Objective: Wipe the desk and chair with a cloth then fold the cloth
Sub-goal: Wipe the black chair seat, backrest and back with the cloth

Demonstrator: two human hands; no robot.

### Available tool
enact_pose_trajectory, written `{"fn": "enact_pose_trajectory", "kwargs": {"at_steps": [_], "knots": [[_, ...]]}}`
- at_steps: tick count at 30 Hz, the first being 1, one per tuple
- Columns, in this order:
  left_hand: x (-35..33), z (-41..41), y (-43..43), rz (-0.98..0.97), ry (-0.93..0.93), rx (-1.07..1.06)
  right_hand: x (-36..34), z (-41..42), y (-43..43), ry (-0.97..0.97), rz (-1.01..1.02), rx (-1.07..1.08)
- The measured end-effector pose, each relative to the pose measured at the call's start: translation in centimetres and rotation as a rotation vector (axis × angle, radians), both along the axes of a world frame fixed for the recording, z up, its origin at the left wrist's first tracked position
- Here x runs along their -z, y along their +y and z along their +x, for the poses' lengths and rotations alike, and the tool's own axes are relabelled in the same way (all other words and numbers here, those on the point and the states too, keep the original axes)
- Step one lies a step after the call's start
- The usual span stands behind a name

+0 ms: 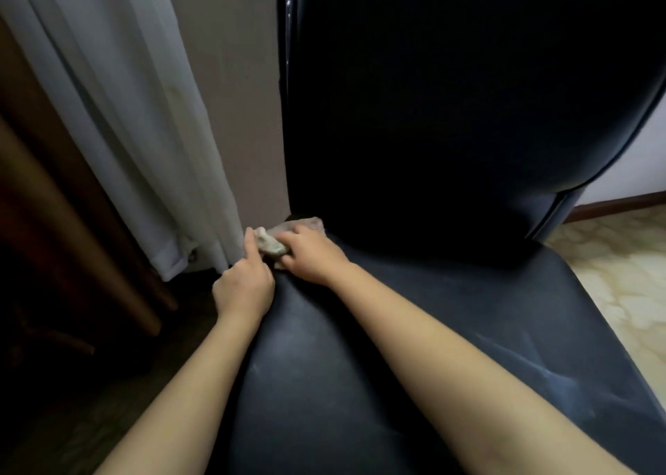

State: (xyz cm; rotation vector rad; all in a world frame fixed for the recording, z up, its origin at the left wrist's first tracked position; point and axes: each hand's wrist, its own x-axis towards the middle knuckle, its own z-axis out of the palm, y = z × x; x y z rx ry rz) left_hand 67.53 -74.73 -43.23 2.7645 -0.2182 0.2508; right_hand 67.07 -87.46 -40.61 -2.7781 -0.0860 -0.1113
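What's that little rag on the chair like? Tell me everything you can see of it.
The cloth is a pale grey-beige rag, soft-looking, crumpled into a bunch rather than folded. It lies at the back left corner of the dark chair seat, close under the backrest. The right hand lies over its middle, fingers curled round it and pressing it to the seat. The left hand touches its left end with a fingertip; whether it pinches there is unclear.

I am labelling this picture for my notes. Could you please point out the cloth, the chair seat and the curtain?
cloth (271, 244): head view, on its bunched pale middle.
chair seat (324, 366): head view, on the bare dark surface near the picture's middle.
curtain (144, 132): head view, on its middle folds.
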Motion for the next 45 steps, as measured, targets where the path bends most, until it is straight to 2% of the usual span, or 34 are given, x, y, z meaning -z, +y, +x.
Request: {"fn": "enact_pose_trajectory", "kwargs": {"at_steps": [3,9,14,18,24,27,31,34,37,39,41,43,45], "knots": [[-0.2,0.0,-0.1,0.017,0.035,-0.012,0.1,-2.7,-5.9,0.023,-0.011,0.079],[-0.2,0.0,-0.2,0.013,0.014,0.038,0.6,-11.6,-21.8,0.037,-0.041,0.554],[-0.2,1.2,-0.4,0.043,0.036,0.07,1.3,-15.8,-24.7,0.027,-0.039,0.693],[-0.3,2.6,-1.2,0.102,0.036,0.158,1.3,-17.7,-22.4,0.045,-0.032,0.632],[-2.3,4.0,-3.4,0.262,0.023,0.265,1.0,-23.7,-15.2,0.07,0.021,0.345],[-4.0,2.9,-3.9,0.178,-0.058,0.247,0.3,-24.0,-14.2,0.077,0.049,0.315],[-5.4,-0.1,-1.2,0.044,-0.007,0.155,-0.3,-18.8,-13.8,0.057,0.062,0.28],[-4.3,-1.4,4.3,0.08,0.095,0.095,-0.9,-12.5,-13.6,-0.003,0.03,0.273],[-1.5,-3.0,10.1,0.127,0.22,-0.054,-1.7,-7.3,-13.7,-0.028,-0.054,0.335],[0.3,-4.9,12.3,0.044,0.325,-0.164,-1.7,-5.2,-13.3,-0.005,-0.077,0.359],[1.5,-6.4,12.5,-0.143,0.365,-0.238,-1.6,-5.0,-13.2,-0.024,-0.123,0.304],[1.8,-7.3,11.6,-0.27,0.341,-0.291,-1.7,-6.5,-13.9,-0.021,-0.171,0.207],[1.9,-7.4,10.6,-0.297,0.275,-0.313,-1.7,-9.1,-15.4,-0.006,-0.202,0.15]]}}
